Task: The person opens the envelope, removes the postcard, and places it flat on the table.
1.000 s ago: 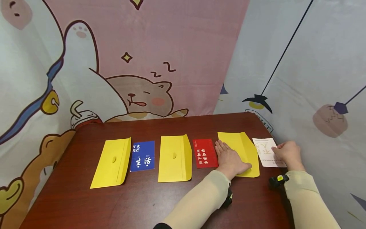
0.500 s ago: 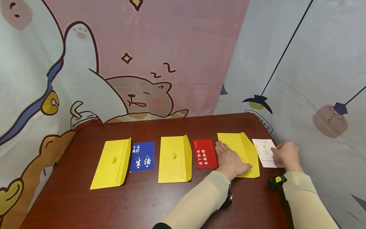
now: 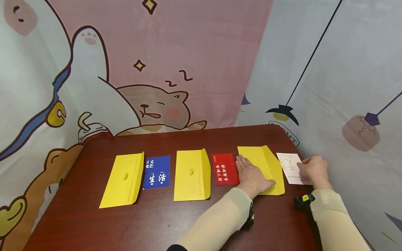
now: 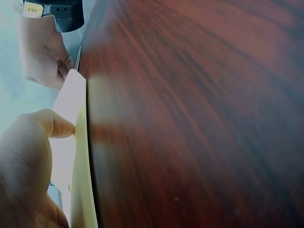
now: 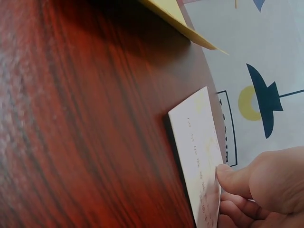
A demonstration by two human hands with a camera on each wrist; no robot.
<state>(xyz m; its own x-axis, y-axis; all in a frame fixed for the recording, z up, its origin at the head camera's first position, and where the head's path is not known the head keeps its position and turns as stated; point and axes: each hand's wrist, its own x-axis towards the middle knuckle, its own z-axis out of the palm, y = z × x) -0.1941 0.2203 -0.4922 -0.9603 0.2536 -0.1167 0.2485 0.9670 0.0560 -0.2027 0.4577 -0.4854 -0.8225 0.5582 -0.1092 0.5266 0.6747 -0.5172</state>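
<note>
In the head view my left hand [image 3: 252,177] rests on the rightmost yellow envelope [image 3: 274,170], fingers straight and thumb spread. Its flap points right, toward a white card [image 3: 289,166] with gold characters. My right hand [image 3: 315,171] pinches that card by its right edge, thumb on top, as the right wrist view also shows. The card [image 5: 195,152] is tilted slightly off the table there, apart from the envelope. A red card [image 3: 226,170] with white characters lies just left of my left hand.
Further left on the brown table [image 3: 132,226] lie a second yellow envelope [image 3: 190,184], a blue card [image 3: 157,171] and a third yellow envelope [image 3: 120,184]. Cartoon-printed cloth [image 3: 204,52] stands behind the table and along its right side.
My right hand has shifted slightly left with the white card, bringing it a little nearer the envelope. The left hand stays in place on the envelope.
</note>
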